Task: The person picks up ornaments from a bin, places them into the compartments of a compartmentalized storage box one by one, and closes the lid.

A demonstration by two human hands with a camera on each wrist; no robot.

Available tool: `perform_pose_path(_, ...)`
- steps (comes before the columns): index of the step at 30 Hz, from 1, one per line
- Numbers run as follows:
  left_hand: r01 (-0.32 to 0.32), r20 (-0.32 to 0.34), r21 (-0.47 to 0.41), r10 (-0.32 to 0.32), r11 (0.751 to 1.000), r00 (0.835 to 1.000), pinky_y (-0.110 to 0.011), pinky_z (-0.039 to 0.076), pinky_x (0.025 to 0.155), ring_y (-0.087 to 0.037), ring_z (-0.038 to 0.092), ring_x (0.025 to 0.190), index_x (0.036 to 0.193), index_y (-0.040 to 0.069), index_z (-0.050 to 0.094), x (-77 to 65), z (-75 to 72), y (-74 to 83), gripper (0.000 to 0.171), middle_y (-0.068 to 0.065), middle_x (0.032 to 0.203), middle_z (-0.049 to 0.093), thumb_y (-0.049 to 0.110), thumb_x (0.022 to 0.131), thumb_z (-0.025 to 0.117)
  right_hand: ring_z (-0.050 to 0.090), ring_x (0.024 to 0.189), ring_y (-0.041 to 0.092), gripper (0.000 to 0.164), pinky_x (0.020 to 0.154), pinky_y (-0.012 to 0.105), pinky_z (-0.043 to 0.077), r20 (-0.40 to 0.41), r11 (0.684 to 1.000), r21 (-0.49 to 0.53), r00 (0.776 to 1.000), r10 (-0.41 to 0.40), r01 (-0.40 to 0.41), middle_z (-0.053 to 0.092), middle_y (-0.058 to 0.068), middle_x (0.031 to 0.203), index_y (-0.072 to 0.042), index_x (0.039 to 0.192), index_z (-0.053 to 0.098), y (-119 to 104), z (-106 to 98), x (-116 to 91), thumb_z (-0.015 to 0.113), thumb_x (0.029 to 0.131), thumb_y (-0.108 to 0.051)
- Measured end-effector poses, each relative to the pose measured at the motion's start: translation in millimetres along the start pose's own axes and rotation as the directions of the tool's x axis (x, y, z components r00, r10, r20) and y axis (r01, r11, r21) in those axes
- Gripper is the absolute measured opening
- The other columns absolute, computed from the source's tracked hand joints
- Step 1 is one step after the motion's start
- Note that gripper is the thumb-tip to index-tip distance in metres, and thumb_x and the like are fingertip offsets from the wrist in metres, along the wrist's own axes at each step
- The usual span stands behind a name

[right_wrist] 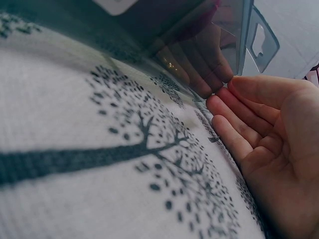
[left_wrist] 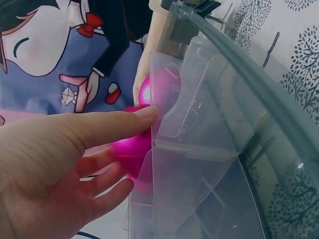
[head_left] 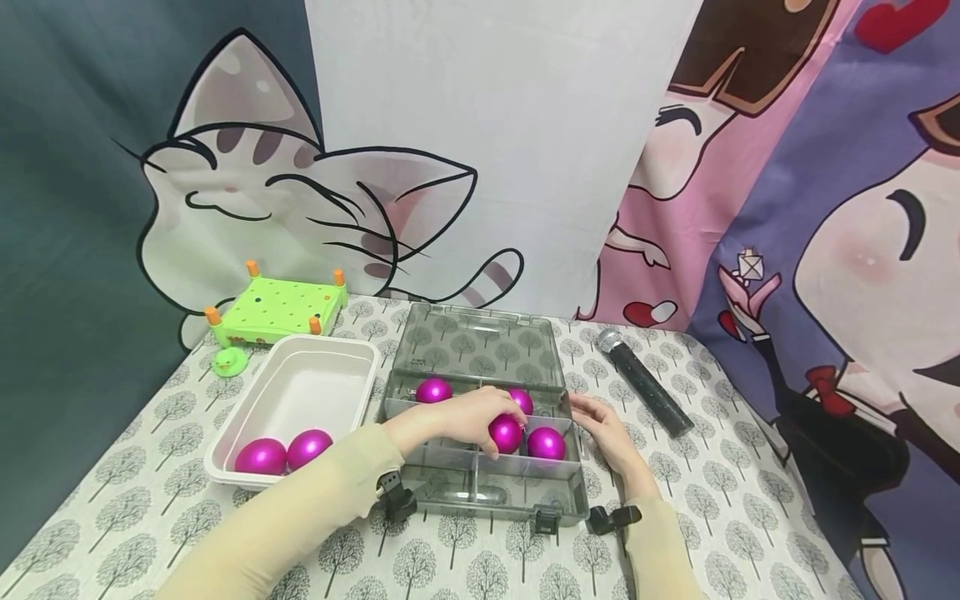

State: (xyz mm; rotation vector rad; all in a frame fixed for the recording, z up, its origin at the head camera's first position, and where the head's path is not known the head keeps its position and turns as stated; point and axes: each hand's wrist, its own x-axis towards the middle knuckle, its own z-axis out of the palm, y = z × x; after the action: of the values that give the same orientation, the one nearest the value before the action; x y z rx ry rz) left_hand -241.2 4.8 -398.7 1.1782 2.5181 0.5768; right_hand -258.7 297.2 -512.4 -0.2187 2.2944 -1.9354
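A translucent grey divided box (head_left: 525,504) lies with its lid (head_left: 480,342) tipped back, away from me. My left hand (head_left: 472,417) holds a shiny magenta ball (head_left: 506,435) at the box's middle row, thumb and fingers around it. Beside that ball, a second magenta ball (head_left: 546,443) sits in the middle right compartment. Two others, one magenta ball (head_left: 435,390) at left and another magenta ball (head_left: 521,402) at right, rest in the back row. My right hand (right_wrist: 269,124) touches the box's right outer wall with fingers extended.
Left of the box stands a white tray (head_left: 367,367) with two magenta balls (head_left: 261,457). Behind it are a green pegged toy table (head_left: 281,308) and a green toy duck (head_left: 229,362). A black microphone (head_left: 648,385) lies to the right. Printed curtains hang behind the table.
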Motion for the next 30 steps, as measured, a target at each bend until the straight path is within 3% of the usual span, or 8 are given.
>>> perform_pose_path(4, -0.018, 0.005, -0.027, 0.018, 0.999, 1.000, -0.043, 0.039, 0.112, -0.025, 0.051, 0.127, 0.128, 0.012, 0.062, -3.3, -2.8, 0.1, 0.061, -0.003, 0.132, 0.061, 0.015, 0.071, 0.085, 0.063, 0.102, -0.002, 0.048, 0.090, 0.017, 0.051, -0.007, 1.000, -0.001, 1.000, -0.009, 0.009, 0.066, 0.010, 0.125, 0.012, 0.136, 0.045, 0.2, 0.4, 0.3, 0.059, 0.095, -0.009)
perform_pose_path(11, -0.062, -0.009, -0.133, 0.061, 0.989, 0.998, -0.034, 0.052, 0.096, -0.026, 0.064, 0.111, 0.126, 0.004, 0.061, -14.0, -18.5, -1.1, 0.053, -0.009, 0.126, 0.066, 0.009, 0.077, 0.080, 0.064, 0.101, -0.001, 0.048, 0.090, 0.017, 0.051, -0.010, 1.000, -0.007, 1.000, -0.013, 0.013, 0.069, -0.002, 0.118, 0.012, 0.136, 0.046, -0.1, 0.7, -0.9, 0.059, 0.095, -0.009)
perform_pose_path(15, -0.073, -0.038, -0.125, 0.069, 0.989, 0.997, -0.030, 0.054, 0.090, -0.023, 0.066, 0.104, 0.127, 0.004, 0.061, -24.8, -31.1, -2.8, 0.048, -0.010, 0.121, 0.068, 0.010, 0.082, 0.076, 0.063, 0.102, -0.002, 0.047, 0.092, 0.015, 0.049, -0.010, 1.000, -0.009, 1.000, -0.024, 0.024, 0.066, 0.013, 0.125, 0.013, 0.135, 0.046, -0.3, 1.7, -0.6, 0.059, 0.095, -0.008)
perform_pose_path(19, -0.058, -0.086, -0.086, 0.051, 0.995, 0.995, -0.032, 0.054, 0.092, -0.020, 0.066, 0.103, 0.126, 0.007, 0.062, -38.5, -44.1, -7.7, 0.043, -0.006, 0.117, 0.070, 0.014, 0.085, 0.074, 0.063, 0.102, -0.002, 0.047, 0.093, 0.014, 0.048, -0.007, 0.999, -0.013, 0.999, -0.032, 0.032, 0.060, 0.024, 0.130, 0.013, 0.135, 0.046, -1.0, 2.6, -0.6, 0.058, 0.095, -0.008)
perform_pose_path(27, -0.021, -0.214, -0.061, 0.008, 0.998, 0.977, -0.038, 0.054, 0.095, -0.021, 0.067, 0.103, 0.124, 0.005, 0.063, -71.6, -66.9, -30.0, 0.039, -0.007, 0.112, 0.072, 0.014, 0.086, 0.071, 0.064, 0.102, -0.001, 0.047, 0.092, 0.015, 0.049, 0.001, 0.999, 0.002, 0.999, -0.038, 0.038, 0.069, -0.002, 0.118, 0.014, 0.134, 0.045, -0.5, 1.9, -1.1, 0.058, 0.095, -0.008)
perform_pose_path(30, -0.025, -0.255, -0.073, 0.005, 0.997, 0.967, -0.043, 0.054, 0.096, -0.025, 0.067, 0.105, 0.122, 0.003, 0.064, -85.2, -71.5, -39.6, 0.037, -0.011, 0.114, 0.071, 0.013, 0.086, 0.071, 0.064, 0.103, -0.001, 0.047, 0.092, 0.015, 0.049, 0.006, 0.999, -0.001, 0.999, -0.049, 0.049, 0.069, -0.003, 0.117, 0.014, 0.135, 0.045, 0.1, 1.5, -1.4, 0.058, 0.096, -0.008)
